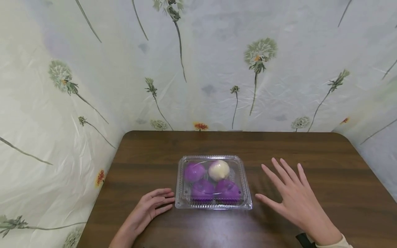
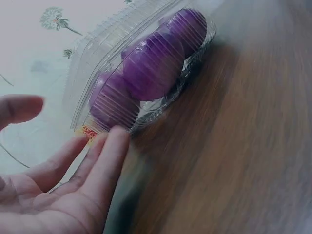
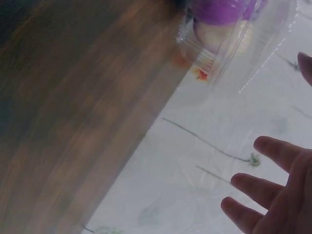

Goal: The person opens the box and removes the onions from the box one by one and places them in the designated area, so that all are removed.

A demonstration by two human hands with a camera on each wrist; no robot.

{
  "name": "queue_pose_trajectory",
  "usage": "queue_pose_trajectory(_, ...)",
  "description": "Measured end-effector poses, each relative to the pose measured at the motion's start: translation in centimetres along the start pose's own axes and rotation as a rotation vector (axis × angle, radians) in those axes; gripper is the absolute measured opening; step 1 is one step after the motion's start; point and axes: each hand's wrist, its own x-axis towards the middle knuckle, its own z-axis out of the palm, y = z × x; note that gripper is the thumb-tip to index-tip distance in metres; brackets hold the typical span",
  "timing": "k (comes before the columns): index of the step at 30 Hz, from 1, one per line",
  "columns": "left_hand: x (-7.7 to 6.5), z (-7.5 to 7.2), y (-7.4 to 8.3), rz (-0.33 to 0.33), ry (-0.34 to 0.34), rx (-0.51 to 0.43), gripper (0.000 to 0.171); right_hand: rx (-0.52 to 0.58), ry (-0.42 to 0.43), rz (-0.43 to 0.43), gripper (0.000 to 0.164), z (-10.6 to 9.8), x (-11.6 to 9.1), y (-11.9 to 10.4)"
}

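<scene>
A clear plastic clamshell box (image 1: 214,206) sits closed on the table, holding several glossy round things. Most of these, like the front purple ball (image 1: 203,189), are purple, while the back right one, a cream ball (image 1: 219,170), has a purple patch at its top. My left hand (image 1: 152,208) is beside the box, its fingers extended and fingertips right at the box's left wall. In the left wrist view, the left hand (image 2: 73,190) shows its thumb held apart from the fingers. To the right of the box, my right hand (image 1: 291,198) spreads its fingers, apart from it and holding nothing.
The dark brown wooden table (image 1: 149,148) has rounded far corners. Behind it and along its left and right sides hangs a pale sheet (image 1: 211,69) printed with dandelions. A black band (image 1: 305,240) is at my right wrist, beside a light sleeve (image 1: 336,244).
</scene>
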Motion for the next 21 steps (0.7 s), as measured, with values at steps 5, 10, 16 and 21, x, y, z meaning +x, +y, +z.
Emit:
queue_pose_trajectory(5, -0.1, 0.3, -0.9, -0.020, -0.030, -0.059, 0.046, 0.014, 0.002, -0.011, 0.090, -0.1, 0.4, -0.4)
queue_pose_trajectory(10, 0.1, 0.9, -1.8, -0.043, -0.089, -0.119, 0.038, 0.026, 0.015, -0.025, 0.093, -0.3, 0.9, -0.8)
queue_pose_trajectory(16, 0.4, 1.1, -2.6, -0.033, -0.154, -0.177, 0.029, 0.024, 0.029, -0.049, 0.092, -0.5, 1.5, -1.4)
queue_pose_trajectory(21, 0.5, 1.4, -2.7, -0.034, -0.135, -0.180, 0.026, 0.024, 0.049, -0.071, 0.091, -0.3, 1.8, -1.8)
